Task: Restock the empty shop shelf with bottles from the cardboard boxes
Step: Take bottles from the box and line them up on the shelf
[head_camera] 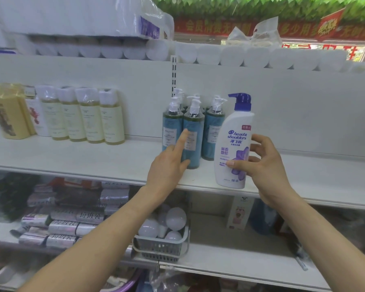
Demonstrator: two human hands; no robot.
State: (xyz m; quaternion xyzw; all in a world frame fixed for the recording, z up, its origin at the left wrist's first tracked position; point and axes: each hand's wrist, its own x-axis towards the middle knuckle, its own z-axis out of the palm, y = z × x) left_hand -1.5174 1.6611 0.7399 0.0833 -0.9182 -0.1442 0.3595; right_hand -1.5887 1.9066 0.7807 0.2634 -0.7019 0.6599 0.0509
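A white shampoo bottle (233, 144) with a blue pump and a purple flower label stands upright near the front edge of the white shelf (314, 178). My right hand (261, 165) wraps its right side, thumb across the label. Just left of it stand several blue pump bottles (193, 131) in a cluster. My left hand (169, 163) reaches toward the front blue bottle, index finger stretched out against its label and thumb at its base, not gripping it. No cardboard box is in view.
Pale yellow bottles (91, 121) and yellow packs (7, 116) line the shelf's left part. Paper rolls (209, 53) sit above. Below are a grey basket (162, 247) of bulbs, wrapped rolls (67, 220) and a pink carton (239, 213).
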